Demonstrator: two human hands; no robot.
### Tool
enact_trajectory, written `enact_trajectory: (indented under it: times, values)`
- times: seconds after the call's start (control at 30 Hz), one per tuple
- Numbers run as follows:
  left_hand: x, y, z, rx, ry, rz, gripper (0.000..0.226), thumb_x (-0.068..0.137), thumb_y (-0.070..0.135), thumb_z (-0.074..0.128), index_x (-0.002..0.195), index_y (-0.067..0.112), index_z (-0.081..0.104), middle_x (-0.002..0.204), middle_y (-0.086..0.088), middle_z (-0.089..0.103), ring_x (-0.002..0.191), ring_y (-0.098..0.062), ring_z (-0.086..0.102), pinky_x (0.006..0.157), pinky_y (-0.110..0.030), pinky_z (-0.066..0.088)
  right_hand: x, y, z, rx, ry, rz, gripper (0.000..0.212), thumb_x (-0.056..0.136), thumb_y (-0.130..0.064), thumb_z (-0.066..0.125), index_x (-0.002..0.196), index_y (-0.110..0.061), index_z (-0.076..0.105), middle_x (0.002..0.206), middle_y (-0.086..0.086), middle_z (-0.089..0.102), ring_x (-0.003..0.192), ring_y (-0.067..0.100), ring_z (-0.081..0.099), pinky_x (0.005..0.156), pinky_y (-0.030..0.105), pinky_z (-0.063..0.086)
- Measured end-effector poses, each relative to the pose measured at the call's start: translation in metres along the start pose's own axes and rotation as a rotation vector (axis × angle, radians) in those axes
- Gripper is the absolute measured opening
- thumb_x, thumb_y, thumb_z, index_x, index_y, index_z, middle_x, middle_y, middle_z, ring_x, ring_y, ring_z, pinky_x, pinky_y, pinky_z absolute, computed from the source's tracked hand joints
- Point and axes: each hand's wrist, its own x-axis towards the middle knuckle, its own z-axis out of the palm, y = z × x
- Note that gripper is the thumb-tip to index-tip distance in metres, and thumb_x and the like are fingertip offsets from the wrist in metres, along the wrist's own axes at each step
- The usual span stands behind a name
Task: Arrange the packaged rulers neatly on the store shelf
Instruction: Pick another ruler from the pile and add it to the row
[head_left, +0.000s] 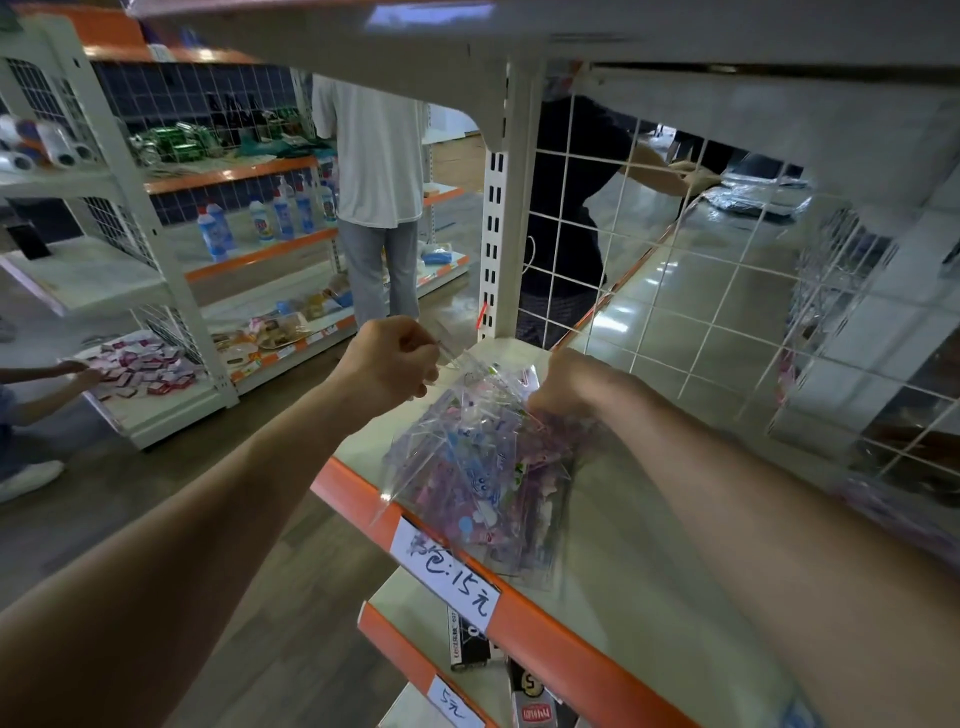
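Observation:
A loose pile of packaged rulers (480, 467) in clear plastic sleeves with pink, purple and blue prints lies on the cream shelf (649, 530), reaching its orange front edge. My left hand (392, 361) pinches the top corner of one clear sleeve above the pile's far left end. My right hand (571, 384) has its fingers curled down into the far end of the pile, gripping several packs. Its fingertips are hidden among the plastic.
A white wire grid (727, 291) backs the shelf beside a slotted upright post (493, 234). A handwritten price label (452, 577) sits on the orange lip. Lower shelves hold boxed goods (470, 639). People stand in the aisle (376, 208) and behind the grid.

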Motion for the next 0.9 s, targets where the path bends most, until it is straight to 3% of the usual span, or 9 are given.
enact_trajectory:
  times: [0.07,0.2,0.3,0.4,0.5,0.77,0.83,0.9]
  values:
    - [0.000,0.000,-0.001,-0.012,-0.001,-0.007,0.015,0.093,0.010,0.054,0.080,0.016,0.058,0.076,-0.007,0.063,0.064,-0.016,0.060,0.065,-0.029,0.055,0.001,0.002,0.001,0.021,0.023,-0.018,0.024,0.087,-0.031,0.058,0.084,-0.007,0.055,0.081,0.008,0.053,0.077,0.026,0.054,0.056,0.025,0.039]
    - [0.000,0.000,0.000,-0.030,-0.017,-0.018,0.015,0.093,0.010,0.054,0.080,0.016,0.058,0.077,-0.007,0.063,0.065,-0.016,0.060,0.063,-0.026,0.053,0.006,0.007,0.005,0.039,0.027,-0.021,0.037,0.090,-0.043,0.053,0.102,-0.008,0.055,0.094,0.011,0.048,0.084,0.026,0.049,0.065,0.028,0.037]
    - [0.002,-0.001,0.001,-0.035,-0.032,-0.017,0.013,0.093,0.010,0.055,0.082,0.015,0.059,0.078,-0.007,0.064,0.065,-0.015,0.060,0.061,-0.023,0.053,0.008,0.009,0.003,0.061,0.013,-0.016,0.029,0.091,-0.039,0.054,0.084,-0.011,0.051,0.081,0.007,0.047,0.082,0.026,0.048,0.056,0.027,0.037]
    - [0.004,0.000,0.002,-0.043,-0.045,-0.021,0.008,0.093,0.011,0.055,0.087,0.013,0.060,0.079,-0.007,0.064,0.065,-0.015,0.061,0.059,-0.021,0.052,0.013,0.014,0.003,0.134,0.011,0.016,0.037,0.087,-0.038,0.061,0.066,-0.014,0.042,0.065,0.003,0.042,0.068,0.023,0.050,0.048,0.025,0.034]
    - [0.005,0.001,0.003,-0.046,-0.052,-0.018,0.011,0.093,0.012,0.055,0.084,0.015,0.059,0.080,-0.007,0.064,0.066,-0.015,0.062,0.060,-0.021,0.052,0.014,0.018,0.002,0.274,0.003,0.028,0.036,0.085,-0.033,0.067,0.066,-0.012,0.046,0.063,0.003,0.047,0.054,0.015,0.047,0.047,0.024,0.035]
    - [0.004,0.012,0.014,-0.049,-0.059,-0.014,0.009,0.093,0.012,0.055,0.088,0.010,0.062,0.079,-0.006,0.066,0.068,-0.017,0.063,0.065,-0.026,0.055,0.013,0.042,0.004,0.630,0.095,0.020,0.017,0.085,-0.015,0.064,0.071,-0.019,0.056,0.066,-0.003,0.050,0.054,0.008,0.043,0.048,0.017,0.036]
    - [0.002,0.016,0.018,-0.043,-0.069,-0.010,0.008,0.093,0.013,0.055,0.089,0.010,0.062,0.079,-0.005,0.065,0.066,-0.015,0.062,0.061,-0.022,0.054,0.006,0.047,0.004,0.772,0.110,0.004,0.005,0.086,-0.013,0.062,0.082,-0.011,0.064,0.062,-0.001,0.046,0.051,0.010,0.038,0.044,0.019,0.031]
    - [0.000,0.019,0.021,-0.040,-0.071,-0.006,0.009,0.093,0.013,0.056,0.091,0.008,0.063,0.078,-0.005,0.066,0.063,-0.014,0.062,0.059,-0.020,0.053,-0.001,0.052,0.003,0.918,0.123,-0.015,0.010,0.084,-0.012,0.063,0.092,-0.006,0.066,0.064,0.002,0.045,0.053,0.012,0.037,0.046,0.021,0.028]
